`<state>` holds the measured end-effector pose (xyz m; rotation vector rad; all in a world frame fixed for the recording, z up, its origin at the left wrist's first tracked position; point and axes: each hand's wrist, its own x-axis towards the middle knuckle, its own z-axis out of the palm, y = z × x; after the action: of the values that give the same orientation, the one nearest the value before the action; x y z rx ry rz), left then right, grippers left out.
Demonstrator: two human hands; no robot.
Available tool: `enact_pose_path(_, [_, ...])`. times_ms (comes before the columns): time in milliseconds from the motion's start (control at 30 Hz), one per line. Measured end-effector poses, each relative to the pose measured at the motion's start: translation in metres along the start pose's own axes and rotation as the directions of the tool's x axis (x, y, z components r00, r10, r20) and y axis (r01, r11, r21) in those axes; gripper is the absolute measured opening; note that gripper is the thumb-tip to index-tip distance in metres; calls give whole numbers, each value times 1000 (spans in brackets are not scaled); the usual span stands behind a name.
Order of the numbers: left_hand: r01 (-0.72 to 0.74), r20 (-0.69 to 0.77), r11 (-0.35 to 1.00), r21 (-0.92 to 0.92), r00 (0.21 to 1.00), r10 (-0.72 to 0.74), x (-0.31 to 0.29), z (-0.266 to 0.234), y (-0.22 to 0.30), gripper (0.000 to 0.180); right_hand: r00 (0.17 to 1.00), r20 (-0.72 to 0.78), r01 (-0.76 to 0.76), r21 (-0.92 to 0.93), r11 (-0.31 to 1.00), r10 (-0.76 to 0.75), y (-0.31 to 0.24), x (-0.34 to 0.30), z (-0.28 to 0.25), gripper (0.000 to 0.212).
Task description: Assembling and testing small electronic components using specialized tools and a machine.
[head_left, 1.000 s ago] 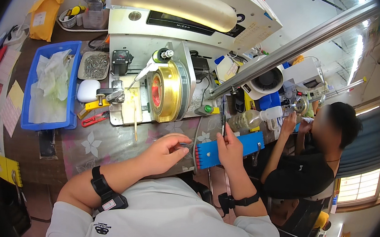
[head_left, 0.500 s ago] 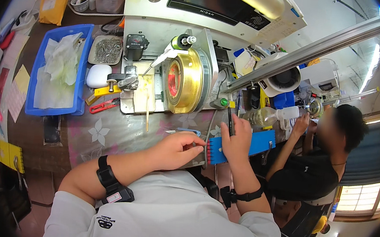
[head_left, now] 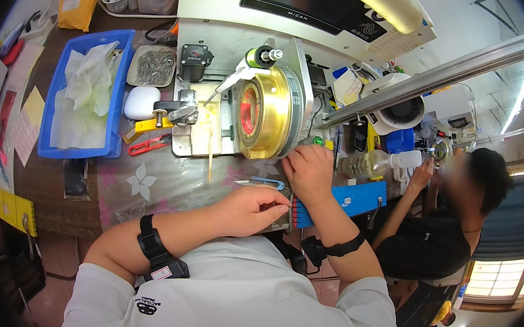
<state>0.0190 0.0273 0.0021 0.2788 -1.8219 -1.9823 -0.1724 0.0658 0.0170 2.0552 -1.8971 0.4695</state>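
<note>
We see two bare hands at the worktop [head_left: 178, 187], held close together. The left hand [head_left: 248, 211] reaches in from the lower left, turned on its side, its fingers loosely curled and the thumb extended toward the index fingertip; we cannot tell whether anything is pinched there. Its tips are just beside the red-edged end of a blue holder [head_left: 363, 197]. The right hand [head_left: 309, 173] is back-up, its forearm angled up and leftward across that holder, the fingers bent downward beside the gold wheel [head_left: 281, 118]; their undersides are hidden, so we cannot tell whether they grasp anything.

Counting, we find one blue holder, lying beneath the right forearm, one thin blue tool [head_left: 268, 181] between the hands and the wheel, and one wheel on the machine. One clear bottle [head_left: 366, 164] lies beyond the holder. On the left we count one blue tray [head_left: 120, 102], one dish [head_left: 150, 83] of small metal pieces, one white case [head_left: 142, 103] and one red tool [head_left: 150, 144]. Two black bands circle the forearms, one each. One co-worker [head_left: 434, 240] sits at right.
</note>
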Motion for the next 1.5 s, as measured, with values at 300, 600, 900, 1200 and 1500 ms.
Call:
enact_pose_path(300, [-29, -11, 999, 16, 1000, 30, 2, -2, -4, 17, 1000, -19, 13, 13, 1000, -13, 3, 2, 0, 12])
enact_pose_path(600, [-9, -6, 1000, 3, 1000, 9, 3, -2, -4, 17, 995, -78, -64, 43, 997, 68, 4, 2, -3, 13])
enact_pose_path(900, [245, -108, 922, -300, 951, -288, 9, -6, 1, 22, 992, -54, -105, 160, 981, 115, -19, -7, -39, 12])
enact_pose_path(1200, [373, 2, 843, -389, 915, -404, 10, -7, 0, 19, 999, -31, -15, 309, 951, 26, -42, -22, -52, 18])
enact_pose_path(1500, [285, -56, 946, -153, 953, -297, 6, -7, 4, 15, 993, 68, -113, 466, 877, 92, -42, -33, -53, 14])
